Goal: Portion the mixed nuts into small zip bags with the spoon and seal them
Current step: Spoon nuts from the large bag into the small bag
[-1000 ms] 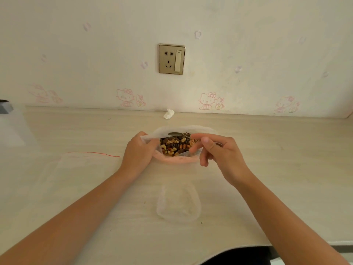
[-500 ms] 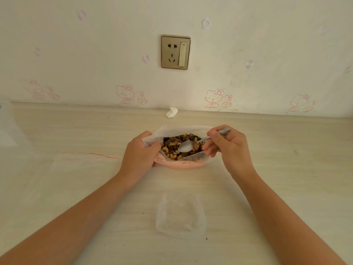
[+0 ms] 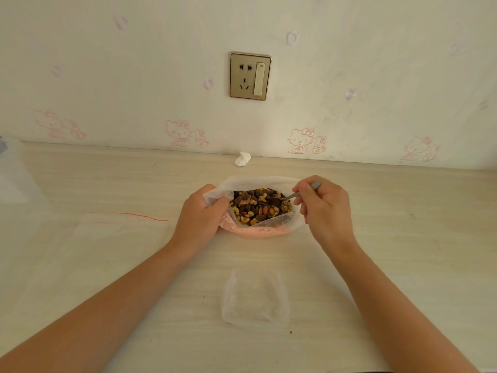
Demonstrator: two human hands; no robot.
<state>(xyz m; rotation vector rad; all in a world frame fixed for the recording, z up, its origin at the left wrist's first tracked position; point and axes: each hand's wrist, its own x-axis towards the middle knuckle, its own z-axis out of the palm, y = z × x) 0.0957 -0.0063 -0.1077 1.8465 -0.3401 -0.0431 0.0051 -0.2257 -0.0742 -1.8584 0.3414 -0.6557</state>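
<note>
A pink-and-white bag (image 3: 258, 232) stands open on the table, full of mixed nuts (image 3: 258, 205). My left hand (image 3: 200, 215) grips the bag's left rim and holds the mouth open. My right hand (image 3: 324, 208) pinches the handle of a metal spoon (image 3: 295, 194), whose bowl is dug into the nuts at the right side and mostly hidden. A small clear zip bag (image 3: 255, 300) lies flat and empty on the table, nearer to me than the nut bag.
A larger clear zip bag with a red seal line (image 3: 113, 238) lies flat at the left. A crumpled white scrap (image 3: 242, 159) sits by the wall. A wall socket (image 3: 250, 75) is above. Something pale and translucent (image 3: 13, 181) stands at the far left edge.
My right hand shifted its grip on the spoon and pushed the bowl from above the nuts down into them at the right side. My left hand kept hold of the bag rim.
</note>
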